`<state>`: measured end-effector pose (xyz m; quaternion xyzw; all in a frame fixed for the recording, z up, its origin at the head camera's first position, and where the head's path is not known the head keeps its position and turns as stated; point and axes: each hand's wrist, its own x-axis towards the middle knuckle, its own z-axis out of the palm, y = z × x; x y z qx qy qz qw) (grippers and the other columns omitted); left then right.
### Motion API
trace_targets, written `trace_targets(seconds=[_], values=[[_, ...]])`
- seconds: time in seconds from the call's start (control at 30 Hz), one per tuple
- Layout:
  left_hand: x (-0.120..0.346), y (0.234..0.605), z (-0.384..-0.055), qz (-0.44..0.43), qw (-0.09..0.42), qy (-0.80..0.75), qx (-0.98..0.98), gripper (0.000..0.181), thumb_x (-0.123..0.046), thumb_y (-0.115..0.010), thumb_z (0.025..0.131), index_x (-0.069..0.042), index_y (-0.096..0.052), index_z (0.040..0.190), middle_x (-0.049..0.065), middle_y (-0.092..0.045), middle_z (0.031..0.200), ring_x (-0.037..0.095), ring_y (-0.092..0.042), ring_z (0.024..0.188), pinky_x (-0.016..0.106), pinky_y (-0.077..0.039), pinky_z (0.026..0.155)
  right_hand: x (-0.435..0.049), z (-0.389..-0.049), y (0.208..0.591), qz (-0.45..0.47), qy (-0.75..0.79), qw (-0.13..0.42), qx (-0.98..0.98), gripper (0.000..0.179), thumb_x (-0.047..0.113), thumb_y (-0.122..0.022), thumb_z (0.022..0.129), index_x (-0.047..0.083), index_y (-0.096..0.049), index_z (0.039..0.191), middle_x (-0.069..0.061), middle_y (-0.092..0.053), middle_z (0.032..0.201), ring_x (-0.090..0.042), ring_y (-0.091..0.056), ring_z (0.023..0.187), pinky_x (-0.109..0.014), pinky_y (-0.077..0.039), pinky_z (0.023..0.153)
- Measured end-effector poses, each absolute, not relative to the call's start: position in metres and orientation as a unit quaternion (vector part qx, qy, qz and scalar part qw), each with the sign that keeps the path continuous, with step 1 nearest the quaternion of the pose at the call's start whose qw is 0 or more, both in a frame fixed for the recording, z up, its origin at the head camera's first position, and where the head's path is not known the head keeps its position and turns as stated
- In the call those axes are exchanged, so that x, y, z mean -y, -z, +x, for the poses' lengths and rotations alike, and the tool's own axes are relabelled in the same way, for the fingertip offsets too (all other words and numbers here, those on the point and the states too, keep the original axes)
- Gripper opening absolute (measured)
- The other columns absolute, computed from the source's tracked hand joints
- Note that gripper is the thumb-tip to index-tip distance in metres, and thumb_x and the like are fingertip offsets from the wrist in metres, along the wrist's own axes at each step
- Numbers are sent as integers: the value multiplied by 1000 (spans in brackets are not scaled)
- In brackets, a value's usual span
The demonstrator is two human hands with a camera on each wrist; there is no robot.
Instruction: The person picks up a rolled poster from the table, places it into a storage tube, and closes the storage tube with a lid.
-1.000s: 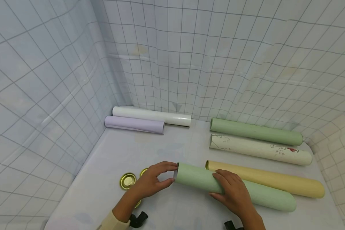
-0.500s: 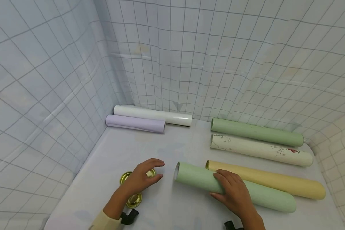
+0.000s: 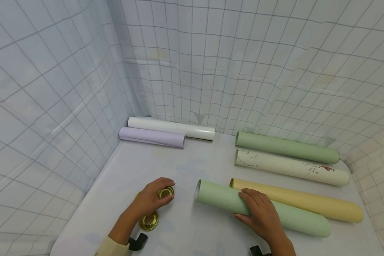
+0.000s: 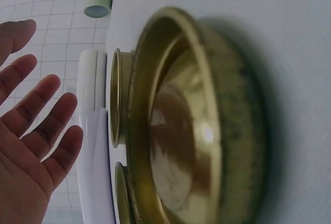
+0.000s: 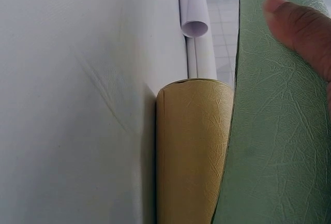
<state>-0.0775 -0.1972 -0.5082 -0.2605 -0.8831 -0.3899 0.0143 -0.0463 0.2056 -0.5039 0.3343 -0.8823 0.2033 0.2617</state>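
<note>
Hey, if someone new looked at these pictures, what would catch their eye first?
Probably the pale green tube that the right hand grips, beside the yellow tube. Next, the shiny gold caps near the left hand, with one looming large in the left wrist view.

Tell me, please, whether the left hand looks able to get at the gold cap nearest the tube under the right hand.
Probably yes: the left hand looks open and empty, close by that gold cap, and nothing seems to stand between them.
</note>
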Motion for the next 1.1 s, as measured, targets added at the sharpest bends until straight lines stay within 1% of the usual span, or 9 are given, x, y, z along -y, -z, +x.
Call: trace_targets(seconds=[0.1,0.27,0.37,0.43,0.5,0.6,0.7,0.93,1.1], values=[[198,509,-77,-253,0,368,895,43,-20,-78,88,-5,-65,127,6,-61,129,28,-57,121,48,-49,97,-205,-47,504,335,-204,264,881,65,61,-63,89,4,-65,119,-10,-64,122,-29,-62,106,-40,-43,94],[199,514,-78,-243,-16,345,906,48,-22,-81,85,-7,-65,128,6,-59,132,28,-55,123,47,-48,98,-206,-47,503,336,-207,265,880,64,58,-70,85,4,-65,119,-9,-64,122,-29,-62,106,-41,-43,93],[200,518,-78,-234,-32,338,911,51,-24,-81,85,-9,-64,130,6,-56,135,29,-52,126,48,-47,100,-205,-48,503,339,-207,273,876,66,50,-83,74,4,-65,119,-10,-65,121,-29,-62,106,-39,-42,94],[200,520,-78,-228,-43,330,915,52,-26,-81,85,-11,-63,131,7,-55,137,30,-51,128,49,-46,101,-205,-48,503,339,-207,273,876,69,45,-88,68,4,-65,119,-9,-65,122,-28,-62,106,-39,-42,94],[200,521,-78,-226,-48,321,918,53,-27,-82,84,-11,-63,131,8,-54,138,32,-50,128,50,-46,101,-205,-48,503,338,-206,271,877,71,42,-89,64,4,-65,119,-10,-64,122,-29,-62,107,-39,-41,95],[200,523,-78,-230,-46,305,923,54,-28,-82,84,-11,-63,131,9,-54,137,33,-50,127,50,-47,99,-205,-47,503,335,-204,260,882,68,47,-86,71,4,-65,120,-10,-64,122,-29,-62,108,-40,-42,94],[200,523,-77,-236,-39,289,927,53,-28,-83,83,-10,-64,130,10,-55,135,32,-52,124,50,-48,97,-205,-47,503,334,-203,259,883,67,50,-83,75,4,-65,120,-10,-64,122,-29,-62,107,-41,-42,94],[199,523,-78,-252,-24,253,934,52,-22,-84,81,-9,-64,128,10,-55,133,31,-53,121,48,-51,94,-206,-48,502,335,-206,257,883,67,50,-83,75,4,-65,120,-10,-64,122,-29,-62,108,-41,-42,94],[198,524,-79,-259,-23,230,938,50,-21,-83,82,-10,-64,128,10,-55,133,30,-52,122,46,-52,92,-205,-47,500,332,-206,255,884,65,55,-78,80,4,-65,120,-10,-64,122,-29,-62,107,-41,-42,94]])
